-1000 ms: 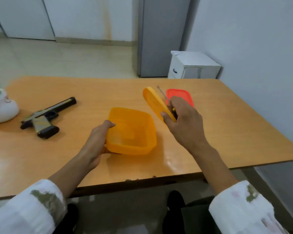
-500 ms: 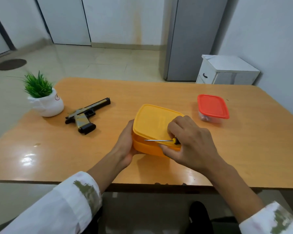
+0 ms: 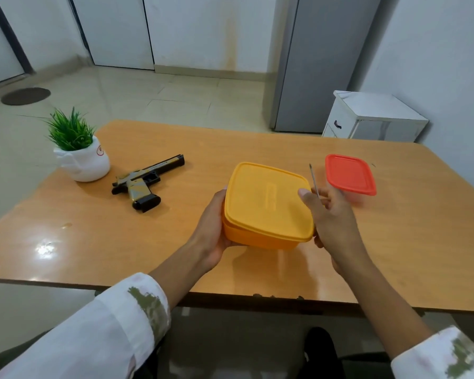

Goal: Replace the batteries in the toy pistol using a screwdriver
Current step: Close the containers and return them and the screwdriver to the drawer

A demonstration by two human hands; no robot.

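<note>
We now have the lid back on the yellow box [image 3: 268, 203]. A moment ago the box was open and our right hand [image 3: 331, 222] held the lid up in the air. Half a second ago that hand was pressing the lid down, with the screwdriver [image 3: 314, 181] lying flat across it. Now the lid sits flat and shut, and the screwdriver points up and away from us.

Our left hand [image 3: 212, 228] wraps around the left side of the box. Our right hand is curled around the screwdriver, and its thumb rests on the right edge of the lid.

The box sits near the front edge of the table [image 3: 66, 242], in the middle. The toy pistol [image 3: 145, 181] lies on its side toward the left edge, well apart from our hands, with nobody touching it. A little plant pot [image 3: 84, 162] stands near the far left corner. A red box [image 3: 350, 177] sits toward the right edge.

We think we have the tool out now, so the pistol comes next. Its battery cover is not open yet.
</note>
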